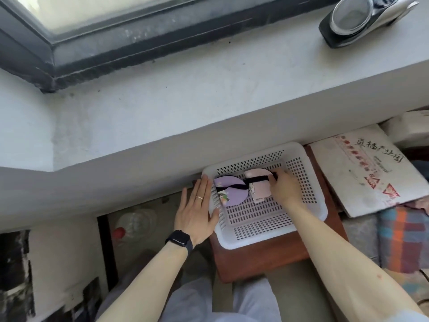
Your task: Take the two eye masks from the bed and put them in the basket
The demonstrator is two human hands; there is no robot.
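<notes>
A white perforated plastic basket (304, 201) sits on a reddish wooden stand, pushed against the wall under the window sill. Inside it, at the far left, lies a purple eye mask (228, 191) with a small bird print and a black strap. Beside it on the right is a folded pink eye mask (260, 185) with a black strap across it. My right hand (284, 188) reaches into the basket and pinches the pink mask's strap at its right end. My left hand (197, 210) lies flat against the basket's outer left wall, fingers extended, with a ring and a dark watch on that arm.
A wide grey window sill (209, 94) overhangs the basket, with a silver and black device (362, 18) at its far right. A white printed box (362, 173) lies right of the basket, above a plaid cloth (404, 240). A clear bottle with a red cap (132, 225) stands at the lower left.
</notes>
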